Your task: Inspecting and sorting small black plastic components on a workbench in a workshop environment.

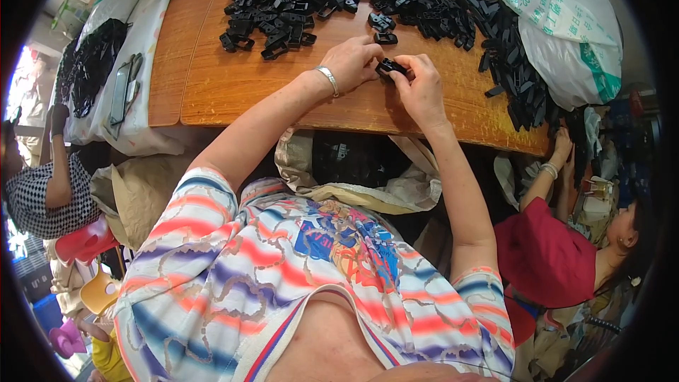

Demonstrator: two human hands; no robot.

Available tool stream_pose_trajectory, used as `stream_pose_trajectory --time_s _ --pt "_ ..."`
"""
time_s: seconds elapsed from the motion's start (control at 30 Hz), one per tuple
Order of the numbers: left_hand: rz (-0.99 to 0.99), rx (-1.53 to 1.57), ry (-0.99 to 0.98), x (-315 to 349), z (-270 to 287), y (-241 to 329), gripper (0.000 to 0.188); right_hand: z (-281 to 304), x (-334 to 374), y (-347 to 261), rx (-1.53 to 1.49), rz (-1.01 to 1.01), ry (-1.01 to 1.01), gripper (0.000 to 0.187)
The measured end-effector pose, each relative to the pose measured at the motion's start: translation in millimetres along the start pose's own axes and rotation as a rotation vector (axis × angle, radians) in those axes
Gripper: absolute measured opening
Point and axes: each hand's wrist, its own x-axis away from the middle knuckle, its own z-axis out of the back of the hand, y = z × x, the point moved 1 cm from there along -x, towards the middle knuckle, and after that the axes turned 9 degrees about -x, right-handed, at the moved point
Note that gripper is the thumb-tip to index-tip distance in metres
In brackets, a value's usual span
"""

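Over the near part of the wooden table, my right hand (pixel 423 92) pinches a small black plastic clip-like part (pixel 390 68) between thumb and fingers. My left hand (pixel 351 64), with a silver bracelet at its wrist, is closed beside the left end of that part. Its curled fingertips hide whatever they hold. Just beyond my fingers lie two loose black plastic pieces (pixel 382 22). Farther back spreads a large heap of similar black parts (pixel 290 0). To the right runs a pile of long, flat black pieces (pixel 511 64).
The brown wooden table (pixel 212 92) ends close to my forearms. An open sack (pixel 332 194) with black contents sits below its edge. White plastic bags (pixel 566 21) stand at the right. A co-worker in a red top (pixel 552 255) works at right; another in checks (pixel 53 198) is at left.
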Motion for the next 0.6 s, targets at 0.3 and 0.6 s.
stream_pose_trajectory --time_s 0.3,0.6 --pt "0.058 0.050 -0.052 -1.4 3.2 2.7 0.022 -1.7 2.0 4.8 0.035 0.062 -0.055 0.022" --pt "0.076 0.030 -0.048 -0.4 4.3 6.3 0.025 0.8 -4.5 6.2 -0.050 -0.014 -0.097 0.022"
